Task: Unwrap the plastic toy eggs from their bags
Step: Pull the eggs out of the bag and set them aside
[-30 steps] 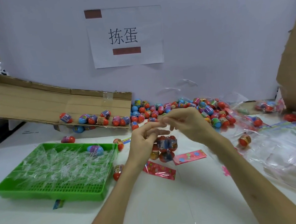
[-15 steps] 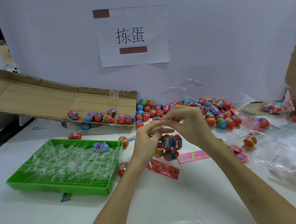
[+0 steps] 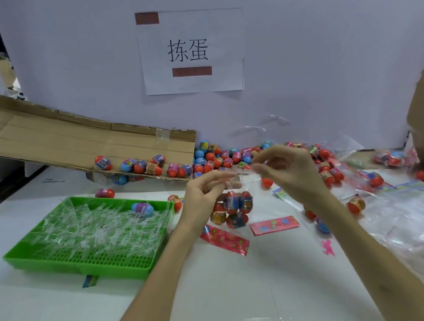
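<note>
Just to the right of the green perforated plastic tray (image 3: pixel 62 261), above the white table (image 3: pixel 215 298), two bare hands hold up a small clear plastic bag (image 3: pixel 233 190) by its top edge. The left hand (image 3: pixel 203 196), nearer the tray, has thumb and fingertips pressed together on one side of the bag's mouth. The right hand (image 3: pixel 289 172), farther from the tray, pinches the opposite side between thumb and forefinger, its other fingers loosely curled. The film is stretched between the two. Several red-based plastic toy eggs (image 3: pixel 235 208) with printed bands hang bunched in the bottom of that bag, enclosed by it. The tray is heaped with crumpled clear film wrappers (image 3: pixel 92 226), and one blue and purple egg (image 3: pixel 143 209) lies on them near the tray's far right corner. Behind the tray a flattened brown cardboard sheet (image 3: pixel 54 143) slopes down, with a row of eggs along its lower edge. A larger scatter of loose red and blue eggs (image 3: pixel 218 157) spreads along the wall beyond the tray's far right corner. Two pink printed card strips (image 3: pixel 224 238) lie flat on the table right of the tray, below the hanging bag. Well to the tray's right lies a heap of large transparent bags (image 3: pixel 411 221). On the wall behind and above the tray hangs a white paper sign (image 3: pixel 190 51) with two black characters.
</note>
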`<state>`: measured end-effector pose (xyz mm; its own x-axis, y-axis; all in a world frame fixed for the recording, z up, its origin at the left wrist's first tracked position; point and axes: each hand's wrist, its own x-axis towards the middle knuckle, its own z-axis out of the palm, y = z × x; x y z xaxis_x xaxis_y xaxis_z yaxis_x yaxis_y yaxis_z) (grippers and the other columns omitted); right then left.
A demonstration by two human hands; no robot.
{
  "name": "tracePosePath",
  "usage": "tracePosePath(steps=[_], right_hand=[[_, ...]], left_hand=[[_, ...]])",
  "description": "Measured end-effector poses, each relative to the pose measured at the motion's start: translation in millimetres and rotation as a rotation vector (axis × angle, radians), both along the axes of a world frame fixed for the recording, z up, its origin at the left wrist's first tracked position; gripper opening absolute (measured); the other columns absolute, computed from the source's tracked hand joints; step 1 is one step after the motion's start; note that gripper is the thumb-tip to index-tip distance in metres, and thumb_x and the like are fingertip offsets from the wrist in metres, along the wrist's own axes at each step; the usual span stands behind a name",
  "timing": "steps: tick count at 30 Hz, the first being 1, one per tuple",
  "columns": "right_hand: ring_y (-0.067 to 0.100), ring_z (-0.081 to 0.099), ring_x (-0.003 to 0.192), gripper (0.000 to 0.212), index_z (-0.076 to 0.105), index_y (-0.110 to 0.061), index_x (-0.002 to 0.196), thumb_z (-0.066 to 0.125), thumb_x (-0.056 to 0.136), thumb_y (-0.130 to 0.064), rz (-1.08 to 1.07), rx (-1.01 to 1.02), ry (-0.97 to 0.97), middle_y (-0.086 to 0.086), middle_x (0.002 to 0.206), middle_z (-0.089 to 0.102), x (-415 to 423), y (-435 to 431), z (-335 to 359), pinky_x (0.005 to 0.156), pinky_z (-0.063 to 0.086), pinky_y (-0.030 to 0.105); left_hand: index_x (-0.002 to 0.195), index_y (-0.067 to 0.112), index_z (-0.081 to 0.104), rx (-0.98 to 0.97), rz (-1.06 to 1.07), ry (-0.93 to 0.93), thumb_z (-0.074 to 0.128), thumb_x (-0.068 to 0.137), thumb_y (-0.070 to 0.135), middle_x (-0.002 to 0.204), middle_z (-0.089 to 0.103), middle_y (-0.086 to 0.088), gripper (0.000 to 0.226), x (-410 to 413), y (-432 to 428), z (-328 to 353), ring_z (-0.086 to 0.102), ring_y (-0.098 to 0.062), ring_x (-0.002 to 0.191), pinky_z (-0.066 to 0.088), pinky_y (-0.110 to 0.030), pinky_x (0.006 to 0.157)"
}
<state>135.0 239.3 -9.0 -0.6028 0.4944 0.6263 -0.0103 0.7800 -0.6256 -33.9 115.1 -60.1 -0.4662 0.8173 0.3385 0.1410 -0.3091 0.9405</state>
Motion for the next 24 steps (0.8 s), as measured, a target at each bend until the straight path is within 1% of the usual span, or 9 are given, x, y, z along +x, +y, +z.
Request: tracePosePath(steps=[3, 5, 8, 12, 14, 16, 18, 22, 24], right_hand=[[0.010, 0.068, 0.075, 0.021, 0.078, -0.010, 0.100, 0.084, 0.082, -0.018, 0.021, 0.211, -0.060, -0.001, 0.091, 0.072, -18.9, -17.8, -6.8, 0.066, 0.057, 0.021], [0.013, 0.066, 0.074, 0.015, 0.079, -0.009, 0.096, 0.083, 0.083, -0.016, -0.015, 0.265, -0.036, 0.001, 0.090, 0.072, -28.6, -23.9, -10.0, 0.064, 0.054, 0.020], [0.015, 0.067, 0.074, 0.008, 0.079, -0.008, 0.092, 0.081, 0.085, -0.011, -0.059, 0.189, 0.020, 0.002, 0.087, 0.072, -32.6, -22.7, -13.1, 0.066, 0.059, 0.027], [0.024, 0.071, 0.077, 0.011, 0.077, -0.005, 0.090, 0.082, 0.083, -0.011, 0.032, -0.088, 0.002, 0.007, 0.083, 0.073, -27.0, -14.6, -17.2, 0.074, 0.063, 0.038], [0.024, 0.072, 0.074, 0.008, 0.076, -0.007, 0.088, 0.081, 0.083, -0.011, 0.090, -0.208, -0.007, 0.006, 0.080, 0.073, -22.6, -10.6, -17.8, 0.071, 0.062, 0.035], [0.017, 0.071, 0.069, 0.004, 0.076, -0.013, 0.087, 0.080, 0.085, -0.012, 0.105, -0.269, -0.007, -0.002, 0.076, 0.073, -17.5, -5.1, -17.9, 0.065, 0.058, 0.024], [0.015, 0.070, 0.068, 0.004, 0.075, -0.016, 0.088, 0.078, 0.087, -0.015, 0.097, -0.276, -0.004, -0.005, 0.077, 0.073, -12.8, -0.6, -18.4, 0.064, 0.056, 0.019], [0.018, 0.071, 0.077, 0.017, 0.073, -0.024, 0.095, 0.081, 0.082, -0.029, 0.072, -0.164, -0.024, -0.008, 0.088, 0.073, -11.8, -4.6, -22.9, 0.066, 0.061, 0.026], [0.016, 0.069, 0.078, 0.020, 0.071, -0.028, 0.096, 0.082, 0.080, -0.032, 0.040, -0.069, -0.029, -0.007, 0.094, 0.072, -14.6, -9.0, -25.3, 0.066, 0.061, 0.026]], left_hand=[[0.105, 0.023, 0.075, 0.005, 0.004, 0.012, 0.053, 0.102, -0.005, 0.103, 0.078, 0.012, 0.037, 6.1, 0.1, 1.4, 0.075, -0.010, 0.099, 0.059, -0.020, 0.073], [0.106, 0.027, 0.075, -0.001, 0.018, 0.037, 0.054, 0.102, -0.002, 0.101, 0.078, 0.011, 0.035, 8.8, 0.1, 1.8, 0.074, -0.010, 0.100, 0.059, -0.020, 0.075], [0.103, 0.031, 0.074, -0.012, 0.013, 0.061, 0.053, 0.103, -0.002, 0.102, 0.077, 0.010, 0.038, 11.4, -0.2, 2.0, 0.073, -0.010, 0.104, 0.058, -0.019, 0.075], [0.102, 0.034, 0.074, -0.054, 0.006, 0.114, 0.053, 0.103, 0.001, 0.109, 0.074, 0.012, 0.039, 11.0, 0.9, 0.5, 0.069, -0.004, 0.107, 0.058, -0.017, 0.075], [0.106, 0.029, 0.075, -0.075, -0.001, 0.135, 0.054, 0.103, 0.000, 0.111, 0.074, 0.009, 0.036, 11.5, 1.7, -0.9, 0.070, -0.009, 0.108, 0.059, -0.020, 0.078], [0.106, 0.028, 0.074, -0.081, -0.009, 0.140, 0.054, 0.103, 0.000, 0.105, 0.076, 0.015, 0.034, 11.4, 1.5, -1.4, 0.071, -0.009, 0.105, 0.059, -0.019, 0.076], [0.106, 0.029, 0.074, -0.068, -0.022, 0.155, 0.054, 0.103, 0.000, 0.101, 0.076, 0.020, 0.035, 12.0, 1.2, -1.0, 0.073, -0.004, 0.102, 0.058, -0.017, 0.074], [0.114, 0.033, 0.073, -0.069, 0.014, 0.205, 0.056, 0.104, 0.008, 0.109, 0.073, 0.019, 0.032, 12.1, 2.5, -1.6, 0.068, 0.000, 0.108, 0.059, -0.020, 0.079], [0.115, 0.033, 0.073, -0.083, 0.031, 0.225, 0.057, 0.104, 0.008, 0.114, 0.073, 0.015, 0.033, 11.7, 3.7, -3.1, 0.066, -0.007, 0.114, 0.061, -0.026, 0.085]])
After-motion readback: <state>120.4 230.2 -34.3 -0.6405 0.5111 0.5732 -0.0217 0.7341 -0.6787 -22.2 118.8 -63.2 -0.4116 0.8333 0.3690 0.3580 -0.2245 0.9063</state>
